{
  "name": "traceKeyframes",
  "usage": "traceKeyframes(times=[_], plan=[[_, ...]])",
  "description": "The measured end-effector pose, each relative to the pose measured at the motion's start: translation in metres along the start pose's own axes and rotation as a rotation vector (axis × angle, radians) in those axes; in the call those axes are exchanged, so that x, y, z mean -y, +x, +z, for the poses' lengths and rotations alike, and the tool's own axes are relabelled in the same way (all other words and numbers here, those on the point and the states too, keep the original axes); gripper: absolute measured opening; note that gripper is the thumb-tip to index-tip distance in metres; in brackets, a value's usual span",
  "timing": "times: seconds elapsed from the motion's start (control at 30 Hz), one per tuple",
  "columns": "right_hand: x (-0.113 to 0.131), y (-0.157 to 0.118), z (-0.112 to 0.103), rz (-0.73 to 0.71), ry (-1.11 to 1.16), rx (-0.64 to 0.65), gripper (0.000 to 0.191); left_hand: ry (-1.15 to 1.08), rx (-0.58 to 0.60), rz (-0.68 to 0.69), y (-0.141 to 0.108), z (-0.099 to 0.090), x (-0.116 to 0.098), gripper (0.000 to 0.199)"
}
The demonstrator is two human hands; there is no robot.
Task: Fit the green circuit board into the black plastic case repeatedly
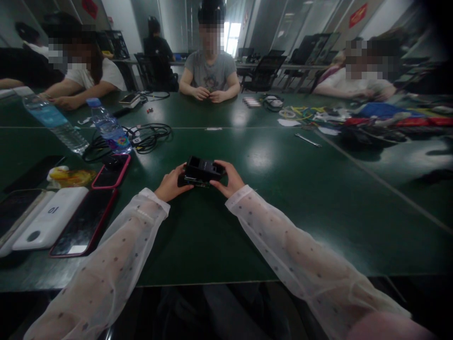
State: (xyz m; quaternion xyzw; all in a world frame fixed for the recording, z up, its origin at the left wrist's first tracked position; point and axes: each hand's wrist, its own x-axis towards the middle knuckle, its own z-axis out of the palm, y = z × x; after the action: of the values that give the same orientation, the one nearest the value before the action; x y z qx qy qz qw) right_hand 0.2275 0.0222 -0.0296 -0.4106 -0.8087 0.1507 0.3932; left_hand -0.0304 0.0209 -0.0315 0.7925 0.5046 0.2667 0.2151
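Both ends covered: we're gripping the black casing (pixel 204 167) mid-frame between left hand (pixel 172 184) and right hand (pixel 232 179), probably keeping it and the circuit board (pixel 197 182) underneath from slipping apart.

The device (pixel 202 166) is black, the table (pixel 201 231) green, the white sleeves (pixel 283 236) dark-spotted, a phone case (pixel 125 173) pink.

Black, recessed casing (pixel 201 174) face-up atop a circuit board (pixel 197 182); between the fingers (pixel 184 189)

Green tabletop (pixel 311 222), 2 plastic bottles (pixel 110 128), pink-edged phone (pixel 111 174), red-edged phone (pixel 85 219), white device (pixel 53 217), black cables (pixel 153 136), silver wrench (pixel 307 140)
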Motion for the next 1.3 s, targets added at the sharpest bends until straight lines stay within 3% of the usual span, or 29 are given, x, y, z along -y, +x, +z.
traceKeyframes(times=[0.13,0.23,0.37,0.67,1.3], plan=[[-0.008,-0.002,0.008,0.018,-0.115,0.176,0.067,0.010,-0.013,-0.020,0.000,0.001,0.002,0.089],[-0.011,-0.004,0.010,0.021,-0.160,0.238,0.067,0.028,-0.007,-0.019,-0.001,0.001,0.003,0.091],[-0.012,-0.004,0.010,0.016,-0.176,0.249,0.069,0.056,0.015,-0.007,-0.001,0.000,0.002,0.093],[-0.010,-0.004,0.008,0.011,-0.194,0.270,0.069,0.085,0.011,0.015,0.000,-0.001,0.001,0.073],[-0.010,-0.006,0.011,0.024,-0.202,0.261,0.068,0.105,0.011,-0.004,0.000,0.000,-0.001,0.072]])
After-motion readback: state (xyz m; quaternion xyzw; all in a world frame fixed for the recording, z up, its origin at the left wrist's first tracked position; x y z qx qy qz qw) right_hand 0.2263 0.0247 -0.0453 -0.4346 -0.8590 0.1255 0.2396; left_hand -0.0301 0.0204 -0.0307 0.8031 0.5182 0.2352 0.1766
